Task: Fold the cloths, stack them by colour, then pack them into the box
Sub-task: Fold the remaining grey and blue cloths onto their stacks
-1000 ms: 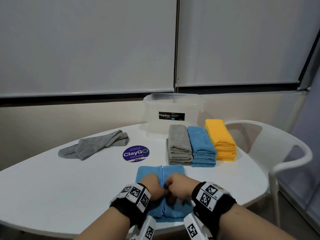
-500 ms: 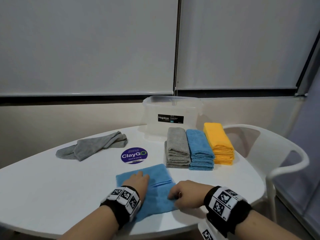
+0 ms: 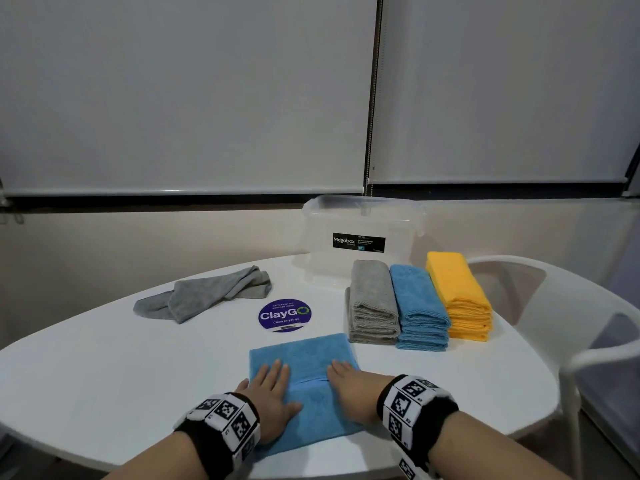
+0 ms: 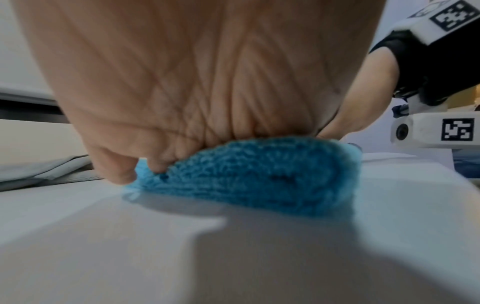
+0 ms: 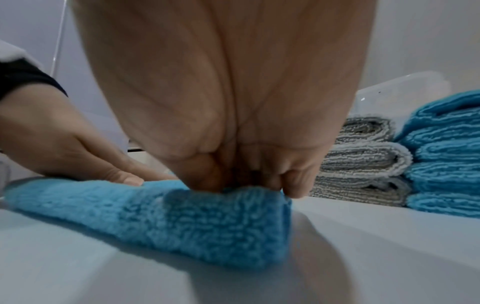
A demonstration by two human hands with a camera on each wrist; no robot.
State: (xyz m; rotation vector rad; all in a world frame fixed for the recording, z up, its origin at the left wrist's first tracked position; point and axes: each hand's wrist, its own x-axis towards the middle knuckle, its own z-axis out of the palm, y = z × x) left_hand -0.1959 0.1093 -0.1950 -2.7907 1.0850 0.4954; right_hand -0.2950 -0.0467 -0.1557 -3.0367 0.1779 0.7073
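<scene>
On the far left of the round white table (image 3: 86, 375) lies a crumpled grey cloth (image 3: 204, 294), unfolded, soft and creased. To its right a round purple sticker (image 3: 284, 315) on the tabletop reads "ClayGo" and, smaller, "Clean as you go".

Nearer, at the table's front edge, a folded blue terry cloth (image 3: 304, 355) lies flat, its pile looped and fuzzy. The left hand (image 3: 273, 398) rests palm down on its left part with fingers stretched out straight, thumb spread toward the middle. The right hand (image 3: 353, 388) presses the right part the same way, fingers flat and extended, gripping nothing. A raised fold line runs across the cloth between the two hands. Both wrists wear black bands carrying white blocks printed with black square markers.

Far behind, a clear plastic storage box (image 3: 363, 233) stands against the wall, its black label reading "Megabox"; the smaller print is too fine to read. In front of it, three stacks of folded cloths stand side by side, touching: a grey stack (image 3: 375, 303), a blue stack (image 3: 420, 308) and a yellow-orange stack (image 3: 459, 296). The grey stack sits just beyond the flat cloth's far right corner.

At the far right a white plastic armchair (image 3: 595, 341) is drawn up to the table.
</scene>
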